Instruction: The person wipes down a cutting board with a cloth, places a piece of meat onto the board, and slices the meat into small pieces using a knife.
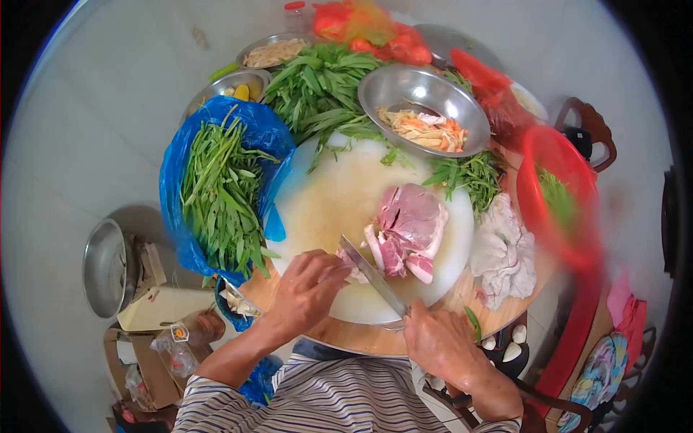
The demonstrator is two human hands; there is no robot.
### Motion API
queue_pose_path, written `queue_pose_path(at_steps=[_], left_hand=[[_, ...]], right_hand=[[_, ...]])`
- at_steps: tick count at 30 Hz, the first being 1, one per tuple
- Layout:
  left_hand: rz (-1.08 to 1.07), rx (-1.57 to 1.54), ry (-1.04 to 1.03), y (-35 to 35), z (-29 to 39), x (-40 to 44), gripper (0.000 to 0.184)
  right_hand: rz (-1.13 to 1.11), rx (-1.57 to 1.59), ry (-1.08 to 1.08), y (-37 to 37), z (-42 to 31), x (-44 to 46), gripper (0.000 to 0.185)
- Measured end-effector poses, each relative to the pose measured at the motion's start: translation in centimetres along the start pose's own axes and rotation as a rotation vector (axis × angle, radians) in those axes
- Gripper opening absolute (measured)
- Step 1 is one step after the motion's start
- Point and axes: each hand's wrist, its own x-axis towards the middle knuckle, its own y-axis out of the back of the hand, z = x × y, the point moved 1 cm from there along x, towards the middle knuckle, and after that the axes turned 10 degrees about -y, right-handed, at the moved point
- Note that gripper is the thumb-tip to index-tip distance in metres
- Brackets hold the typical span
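Observation:
A knife is held by its handle in my right hand, its blade slanting up and left over the round white cutting board. My left hand has its fingers bent together on a small piece of pale meat, just left of the blade. To the right of the blade lies a larger piece of raw pink meat, with strips of fat and lean at its lower end. The fingertips of my left hand are close to the blade.
A blue bag of leafy greens stands left of the board, more greens behind it. A steel bowl with shredded food overlaps the board's far edge. On the right are a whitish cloth-like item and a blurred red basket.

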Motion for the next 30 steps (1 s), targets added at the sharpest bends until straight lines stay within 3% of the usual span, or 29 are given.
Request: queue_pose_path(at_steps=[2, 5, 13, 15, 18, 22, 27, 29, 30], left_hand=[[-0.011, -0.131, -0.223, -1.2, -0.5, -0.3, 0.045], [-0.136, -0.253, -0.275, -2.4, -1.0, -0.1, 0.051], [-0.181, -0.316, -0.277, -2.9, -1.8, -0.5, 0.047], [-0.163, -0.314, -0.297, -3.0, -1.5, -0.5, 0.047], [-0.115, -0.299, -0.249, -2.7, -1.1, 0.2, 0.040], [-0.129, -0.320, -0.204, -2.7, -1.3, -0.3, 0.038], [-0.179, -0.357, -0.188, -2.0, -1.2, -0.2, 0.037], [0.023, -0.399, -0.169, -2.1, -1.6, -0.4, 0.039], [0.023, -0.396, -0.167, -1.9, -1.8, -0.4, 0.039]], right_hand=[[0.029, -0.017, 0.039, -0.2, -0.2, 0.3, 0.019], [0.046, -0.028, 0.044, -0.2, -0.3, 0.3, 0.020], [0.000, -0.045, 0.029, 0.1, -2.0, 1.7, 0.018], [0.107, 0.079, 0.132, -1.2, -2.1, 3.5, 0.022], [0.196, 0.122, 0.075, -2.7, -3.4, 6.1, 0.022], [0.156, 0.133, 0.083, -1.8, -1.6, 4.4, 0.022], [0.116, -0.076, 0.040, 0.5, -0.7, -1.2, 0.020], [0.149, -0.065, 0.017, 0.4, -1.1, -1.1, 0.019], [0.180, -0.051, -0.003, 0.3, -1.4, -0.9, 0.018]])
